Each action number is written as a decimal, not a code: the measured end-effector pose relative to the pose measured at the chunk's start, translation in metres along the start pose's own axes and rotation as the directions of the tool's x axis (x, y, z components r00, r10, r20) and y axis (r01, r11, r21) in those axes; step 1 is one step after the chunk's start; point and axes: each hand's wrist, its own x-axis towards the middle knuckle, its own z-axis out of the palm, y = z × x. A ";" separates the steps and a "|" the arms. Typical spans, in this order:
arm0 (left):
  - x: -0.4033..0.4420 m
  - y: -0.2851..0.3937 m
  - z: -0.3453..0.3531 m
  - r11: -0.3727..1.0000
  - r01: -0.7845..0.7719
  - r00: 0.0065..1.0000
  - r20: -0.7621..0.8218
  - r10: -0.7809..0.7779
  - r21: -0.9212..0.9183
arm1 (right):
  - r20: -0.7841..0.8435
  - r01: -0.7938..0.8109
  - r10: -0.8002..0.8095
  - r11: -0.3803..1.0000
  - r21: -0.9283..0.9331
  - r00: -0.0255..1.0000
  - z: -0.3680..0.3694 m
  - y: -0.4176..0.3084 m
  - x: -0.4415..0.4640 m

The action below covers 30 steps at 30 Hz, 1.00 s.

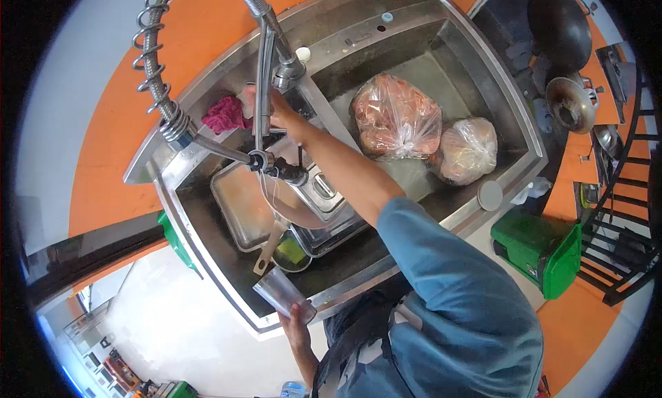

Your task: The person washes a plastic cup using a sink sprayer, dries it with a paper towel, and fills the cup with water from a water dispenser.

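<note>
My left hand [297, 327] is wrapped round the lower end of a clear cup [283, 294], tilted over the sink's front edge. My right arm reaches across the sink to the back, where my right hand [276, 110] is partly hidden behind the faucet [264, 74]. Beside that hand lies a pink cloth [224, 115]. Trays [241, 205], a metal lid [323, 191] and a pot with a green sponge [292, 250] sit in the near basin. A wooden-handled utensil [269, 250] rests next to the pot.
Two tied plastic bags, one large with reddish contents [396, 115] and one smaller [469, 150], lie in the other basin. A green bin [538, 250] stands beyond the sink. Woks [560, 29] are at the upper right. A spring hose [153, 60] hangs at the upper left.
</note>
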 end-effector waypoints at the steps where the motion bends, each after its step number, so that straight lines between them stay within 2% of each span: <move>1: -0.001 0.000 -0.001 1.000 0.003 1.000 -0.003 -0.003 -0.016 | 0.047 0.073 -0.066 0.986 -0.150 0.997 -0.015 0.025 0.032; 3: -0.005 0.002 0.000 0.999 0.011 1.000 -0.010 -0.011 -0.048 | 0.032 0.142 -0.140 0.924 -0.354 0.990 -0.031 0.064 0.073; 4: -0.009 0.006 0.002 0.998 0.022 1.000 -0.007 -0.023 -0.053 | -0.040 0.130 -0.161 0.900 -0.415 0.986 -0.035 0.077 0.084; 7: -0.015 0.013 0.007 0.996 0.041 0.999 -0.002 -0.042 -0.075 | -0.091 0.241 -0.298 0.887 -0.394 0.950 -0.029 0.082 0.097; 10: -0.019 0.005 0.003 0.994 0.013 1.000 -0.016 -0.015 -0.104 | 0.024 0.137 -0.135 0.983 -0.121 0.991 -0.017 0.026 0.063; 12: -0.022 0.001 0.002 0.992 -0.039 0.999 -0.033 0.035 -0.123 | 0.026 -0.046 0.044 0.994 0.097 0.999 -0.003 -0.018 0.020; 14: -0.021 -0.004 -0.006 0.988 -0.003 1.000 0.006 0.004 -0.154 | -0.106 -0.262 0.264 0.964 0.037 0.959 -0.017 -0.041 -0.028; 16: -0.019 -0.005 -0.011 0.984 0.016 0.998 0.057 -0.006 -0.175 | -0.257 -0.284 0.218 0.924 -0.256 0.942 -0.050 -0.028 -0.082; 17: -0.017 -0.002 -0.009 0.984 0.018 0.997 0.083 -0.003 -0.179 | -0.387 -0.174 0.037 0.930 -0.324 0.921 -0.060 -0.031 -0.126; 18: -0.015 0.001 -0.009 0.983 0.020 0.994 0.106 0.000 -0.182 | -0.492 -0.272 -0.043 0.789 -0.551 0.870 -0.077 -0.025 -0.164; 20: -0.002 0.001 -0.015 0.988 -0.008 0.983 0.180 0.036 -0.151 | -0.354 -0.236 -0.208 0.439 -0.867 0.912 -0.107 -0.001 -0.238; 22: 0.017 -0.007 -0.027 0.994 -0.020 0.967 0.251 0.048 -0.110 | -0.465 -0.370 -0.007 0.596 -0.713 0.885 -0.086 -0.006 -0.293; 24: 0.024 0.003 -0.030 0.999 0.006 0.958 0.286 0.003 -0.032 | -0.417 -0.376 0.063 0.568 -0.732 0.907 -0.054 -0.014 -0.323; 25: 0.031 0.002 -0.033 0.996 -0.056 0.941 0.330 0.076 -0.068 | -0.336 -0.317 0.064 0.532 -0.785 0.940 -0.040 -0.018 -0.325; 27: 0.037 0.012 -0.044 0.974 -0.221 0.936 0.294 0.196 0.053 | -0.174 -0.187 0.072 0.461 -0.868 0.982 -0.012 -0.030 -0.313; 29: 0.027 0.040 -0.054 0.944 -0.294 0.925 0.292 0.242 0.150 | 0.026 -0.081 0.183 0.551 -0.831 0.983 0.053 -0.111 -0.286; 30: 0.027 0.044 -0.062 0.896 -0.388 0.906 0.266 0.329 0.215 | 0.081 -0.038 0.176 0.585 -0.810 0.981 0.080 -0.141 -0.275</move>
